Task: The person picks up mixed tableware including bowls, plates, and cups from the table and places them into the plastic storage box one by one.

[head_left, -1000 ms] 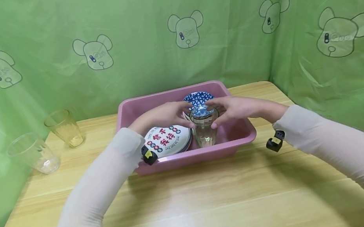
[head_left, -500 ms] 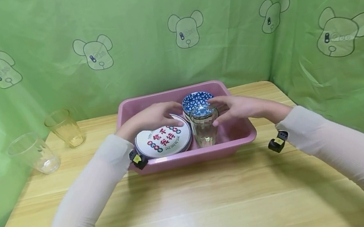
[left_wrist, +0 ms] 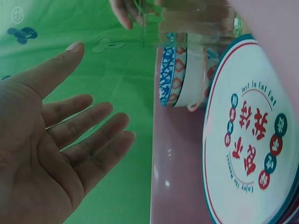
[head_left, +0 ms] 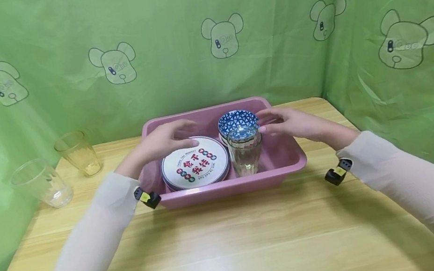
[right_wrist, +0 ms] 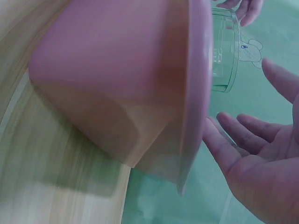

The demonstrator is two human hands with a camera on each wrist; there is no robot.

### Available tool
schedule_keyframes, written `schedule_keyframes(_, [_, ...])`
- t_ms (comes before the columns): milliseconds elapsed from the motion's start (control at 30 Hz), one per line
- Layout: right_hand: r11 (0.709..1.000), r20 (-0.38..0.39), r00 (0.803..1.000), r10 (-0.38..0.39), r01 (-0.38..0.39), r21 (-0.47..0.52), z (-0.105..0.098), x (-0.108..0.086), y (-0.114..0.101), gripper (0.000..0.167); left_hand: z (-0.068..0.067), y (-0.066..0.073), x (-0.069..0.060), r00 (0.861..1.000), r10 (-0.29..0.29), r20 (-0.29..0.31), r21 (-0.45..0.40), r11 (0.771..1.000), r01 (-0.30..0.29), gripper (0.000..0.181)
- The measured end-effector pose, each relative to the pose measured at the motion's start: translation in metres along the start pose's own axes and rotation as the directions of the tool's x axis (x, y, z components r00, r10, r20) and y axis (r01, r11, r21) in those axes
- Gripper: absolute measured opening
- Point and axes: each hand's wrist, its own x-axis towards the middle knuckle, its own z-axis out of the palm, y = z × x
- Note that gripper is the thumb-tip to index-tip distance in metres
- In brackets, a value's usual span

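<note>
In the head view a pink plastic tub [head_left: 226,191] holds a stack of white plates [head_left: 189,151] with red lettering, a stack of blue-patterned bowls [head_left: 235,117] and a clear glass [head_left: 245,162]. My left hand [head_left: 162,141] hovers above the plates; in the left wrist view its fingers are spread and hold nothing. Over the tub's right part hangs my right hand [head_left: 293,123], just right of the glass's rim. The right wrist view shows a gap between that hand and the glass [right_wrist: 225,51]. How many glasses are nested there I cannot tell.
A yellowish glass [head_left: 79,155] and a clear glass [head_left: 43,184] stand on the wooden table [head_left: 234,246] to the left of the tub. Behind and beside the table hangs a green curtain [head_left: 172,67] with bear-head drawings.
Both hands have drawn apart from the glass. The left hand has moved left over the plates, uncovering them and the bowls; the right has shifted slightly right. The glass stays in the tub.
</note>
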Motion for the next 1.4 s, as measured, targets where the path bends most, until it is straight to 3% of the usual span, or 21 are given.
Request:
schedule_keyframes(233, [0.999, -0.099, 0.995, 0.008, -0.012, -0.038, -0.006, -0.004, 0.007, 0.061, -0.010, -0.014, -0.016, 0.994, 0.024, -0.104, -0.063, 0.998, -0.031, 0.057])
schedule_keyframes(467, [0.997, -0.200, 0.980, 0.022, -0.036, -0.064, -0.009, -0.005, 0.017, 0.053, -0.018, -0.031, -0.037, 0.981, -0.064, -0.184, -0.096, 0.994, 0.047, 0.055])
schedule_keyframes(600, [0.993, -0.253, 0.967, 0.014, -0.043, -0.111, -0.010, -0.003, 0.024, 0.048, -0.020, -0.046, -0.048, 0.957, -0.115, -0.267, -0.146, 0.986, 0.078, 0.048])
schedule_keyframes(733, [0.975, -0.294, 0.956, -0.020, -0.047, -0.218, -0.010, -0.002, 0.030, 0.045, -0.023, -0.061, -0.059, 0.920, -0.140, -0.367, -0.187, 0.979, 0.074, 0.044])
schedule_keyframes(867, [0.945, -0.327, 0.945, -0.026, -0.083, -0.315, -0.010, -0.001, 0.037, 0.044, -0.025, -0.074, -0.068, 0.875, -0.171, -0.454, -0.232, 0.970, 0.069, 0.043])
schedule_keyframes(1000, [0.924, -0.338, 0.941, -0.004, -0.125, -0.360, -0.009, -0.001, 0.043, 0.048, -0.028, -0.085, -0.078, 0.815, -0.227, -0.534, -0.280, 0.956, 0.082, 0.043])
schedule_keyframes(1067, [0.921, -0.333, 0.943, 0.007, -0.135, -0.364, -0.008, -0.001, 0.047, 0.049, -0.029, -0.092, -0.082, 0.778, -0.256, -0.574, -0.290, 0.952, 0.100, 0.044])
schedule_keyframes(1200, [0.926, -0.312, 0.950, 0.026, -0.141, -0.350, -0.005, 0.000, 0.053, 0.052, -0.032, -0.103, -0.090, 0.687, -0.323, -0.651, -0.311, 0.939, 0.147, 0.044])
schedule_keyframes(1333, [0.919, -0.297, 0.954, 0.031, -0.144, -0.367, -0.002, 0.003, 0.058, 0.055, -0.032, -0.112, -0.097, 0.604, -0.412, -0.683, -0.355, 0.909, 0.218, 0.044])
schedule_keyframes(1400, [0.914, -0.293, 0.956, 0.030, -0.145, -0.379, -0.001, 0.004, 0.060, 0.057, -0.031, -0.116, -0.100, 0.573, -0.458, -0.680, -0.380, 0.888, 0.259, 0.046])
